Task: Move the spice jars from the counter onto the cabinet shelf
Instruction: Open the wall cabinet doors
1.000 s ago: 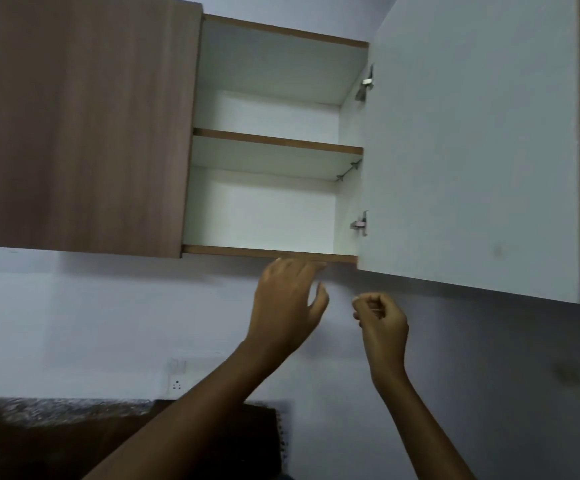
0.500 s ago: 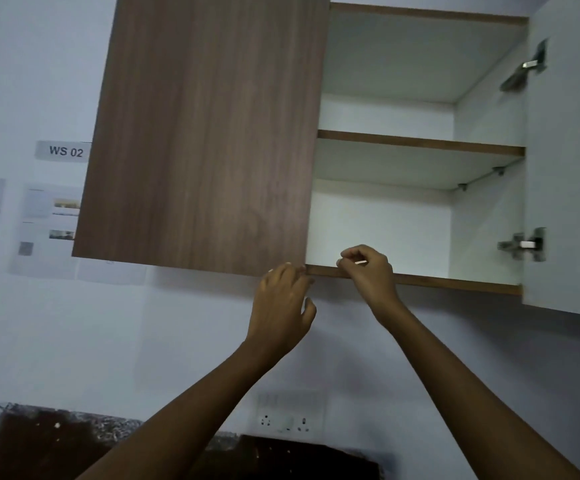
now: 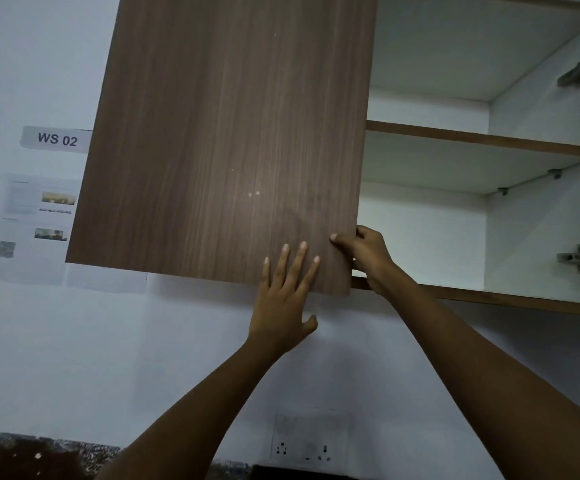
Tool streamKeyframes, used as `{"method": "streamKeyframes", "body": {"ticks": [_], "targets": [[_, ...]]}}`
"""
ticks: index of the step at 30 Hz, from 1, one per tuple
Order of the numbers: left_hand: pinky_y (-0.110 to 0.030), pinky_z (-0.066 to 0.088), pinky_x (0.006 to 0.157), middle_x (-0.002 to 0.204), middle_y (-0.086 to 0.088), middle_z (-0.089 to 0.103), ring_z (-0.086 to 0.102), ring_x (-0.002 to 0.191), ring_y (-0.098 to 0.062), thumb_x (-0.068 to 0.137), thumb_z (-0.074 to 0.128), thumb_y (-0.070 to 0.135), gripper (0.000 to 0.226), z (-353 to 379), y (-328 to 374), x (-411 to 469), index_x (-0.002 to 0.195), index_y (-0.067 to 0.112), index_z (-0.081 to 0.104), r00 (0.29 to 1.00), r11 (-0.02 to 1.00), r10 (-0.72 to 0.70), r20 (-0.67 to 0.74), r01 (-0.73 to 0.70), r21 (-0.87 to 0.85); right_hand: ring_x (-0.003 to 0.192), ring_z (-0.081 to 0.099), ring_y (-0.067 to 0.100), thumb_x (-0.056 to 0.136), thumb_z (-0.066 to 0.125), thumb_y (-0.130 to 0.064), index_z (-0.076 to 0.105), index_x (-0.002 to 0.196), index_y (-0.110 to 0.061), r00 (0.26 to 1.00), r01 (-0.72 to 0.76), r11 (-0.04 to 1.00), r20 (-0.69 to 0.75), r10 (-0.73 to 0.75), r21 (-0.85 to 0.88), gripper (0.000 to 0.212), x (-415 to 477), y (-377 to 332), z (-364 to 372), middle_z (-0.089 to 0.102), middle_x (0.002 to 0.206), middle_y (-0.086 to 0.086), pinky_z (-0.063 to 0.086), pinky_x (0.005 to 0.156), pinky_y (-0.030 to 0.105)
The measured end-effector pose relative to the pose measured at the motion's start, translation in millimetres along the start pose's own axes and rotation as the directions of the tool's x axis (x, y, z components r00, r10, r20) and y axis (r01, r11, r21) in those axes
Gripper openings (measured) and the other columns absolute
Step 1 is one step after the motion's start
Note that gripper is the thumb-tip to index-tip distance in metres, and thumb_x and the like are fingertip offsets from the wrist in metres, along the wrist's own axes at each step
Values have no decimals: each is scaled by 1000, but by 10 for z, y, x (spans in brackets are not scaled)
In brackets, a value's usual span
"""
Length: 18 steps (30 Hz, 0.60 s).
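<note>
Head view looks up at the wall cabinet. Your right hand [image 3: 364,258] pinches the free edge of the brown left door [image 3: 229,133], with the thumb on the front and the fingers curled behind it, probably to pull this door open. Your left hand [image 3: 283,299] lies flat with straight fingers on the door's lower corner and holds nothing; I think it steadies the panel. The right half stands open, and no jar shows on its 2 shelves, the middle shelf [image 3: 472,138] and the bottom shelf [image 3: 489,296]. The spice jars are not in view; only a dark strip of tabletop [image 3: 21,455] appears at the near left.
</note>
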<state>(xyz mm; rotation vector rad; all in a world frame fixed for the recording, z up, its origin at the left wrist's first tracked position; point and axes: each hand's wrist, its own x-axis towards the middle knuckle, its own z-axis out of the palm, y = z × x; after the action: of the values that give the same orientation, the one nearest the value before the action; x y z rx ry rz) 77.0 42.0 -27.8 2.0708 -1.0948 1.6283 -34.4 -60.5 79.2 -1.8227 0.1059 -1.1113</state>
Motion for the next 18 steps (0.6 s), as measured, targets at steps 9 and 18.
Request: {"method": "streamKeyframes", "body": {"ticks": [9, 18], "targets": [[-54, 5, 114, 158, -12, 1, -3, 145, -34, 68, 63, 56, 108, -50, 16, -53, 151, 18, 7, 999, 1000, -22, 28, 22, -12, 88, 64, 23, 82, 68, -21, 60, 104, -9, 999, -40, 998, -2, 40, 42, 27, -93, -38, -22, 66, 100, 6, 56, 66, 35], [-52, 2, 114, 158, -11, -3, -5, 145, -32, 70, 58, 61, 109, -388, 82, -170, 150, 17, -1, 998, 998, -46, 37, 47, -40, 91, 65, 24, 80, 71, -20, 59, 104, -7, 999, 40, 999, -35, -40, 6, 30, -387, -242, -78, 67, 105, 9, 56, 76, 40]]}}
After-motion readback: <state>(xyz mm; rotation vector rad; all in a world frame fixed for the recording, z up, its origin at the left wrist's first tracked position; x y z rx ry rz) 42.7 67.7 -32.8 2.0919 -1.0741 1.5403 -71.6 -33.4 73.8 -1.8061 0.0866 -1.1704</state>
